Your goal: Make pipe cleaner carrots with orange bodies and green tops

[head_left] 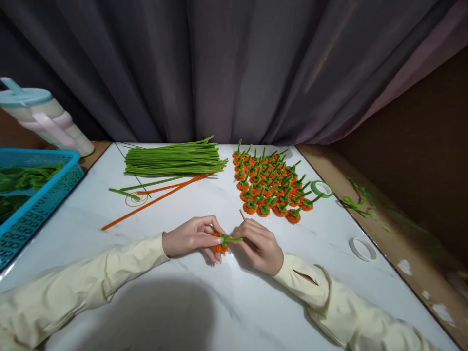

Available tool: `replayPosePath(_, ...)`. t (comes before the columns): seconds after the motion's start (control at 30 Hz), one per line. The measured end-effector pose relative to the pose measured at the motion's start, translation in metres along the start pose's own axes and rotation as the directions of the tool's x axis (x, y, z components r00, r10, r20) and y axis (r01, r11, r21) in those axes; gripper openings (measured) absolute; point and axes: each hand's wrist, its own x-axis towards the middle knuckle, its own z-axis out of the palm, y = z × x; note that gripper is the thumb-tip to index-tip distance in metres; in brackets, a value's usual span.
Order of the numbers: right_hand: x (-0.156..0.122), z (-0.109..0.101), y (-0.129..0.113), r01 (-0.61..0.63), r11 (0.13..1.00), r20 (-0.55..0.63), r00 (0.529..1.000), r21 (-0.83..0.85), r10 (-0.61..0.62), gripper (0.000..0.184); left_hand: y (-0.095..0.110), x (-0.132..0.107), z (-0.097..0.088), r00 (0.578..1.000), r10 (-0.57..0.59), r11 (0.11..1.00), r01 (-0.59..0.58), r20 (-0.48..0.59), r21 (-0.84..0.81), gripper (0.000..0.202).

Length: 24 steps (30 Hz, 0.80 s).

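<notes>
My left hand [197, 236] pinches a small orange pipe-cleaner persimmon or pumpkin [221, 247] with a green top and stem pointing right. Close beside it, my right hand [258, 243] is closed around a thin pale stick [242, 213], whose end sticks out above the fingers. The stick's other end is hidden, and I cannot tell whether it touches the orange piece. Beyond my right hand stand rows of similar finished pieces [281, 208], orange with green stems. A bundle of green pipe cleaners [171, 161] lies beyond my left hand.
Loose orange pipe cleaners [146, 207] and a rubber band [137, 199] lie left of centre. Green tape [331, 190] and a white roll [362, 249] are on the right. A blue basket [44, 207] and a tumbler [47, 117] stand left; a dark curtain [219, 73] hangs behind.
</notes>
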Motion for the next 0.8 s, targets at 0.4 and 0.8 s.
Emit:
replayPosePath(0.4, -0.003, 0.004, -0.012, -0.438, 0.888, 0.113, 0.898, 0.140, 0.426, 0.020, -0.008, -0.002, 0.003, 0.994, 0.089, 0.986, -0.079, -0.060, 0.143, 0.027)
replayPosePath(0.8, 0.001, -0.003, -0.010, -0.425, 0.750, 0.151, 0.901, 0.508, 0.408, 0.020, 0.004, -0.001, -0.007, 0.970, -0.124, 0.974, 0.159, 0.207, -0.162, 0.024)
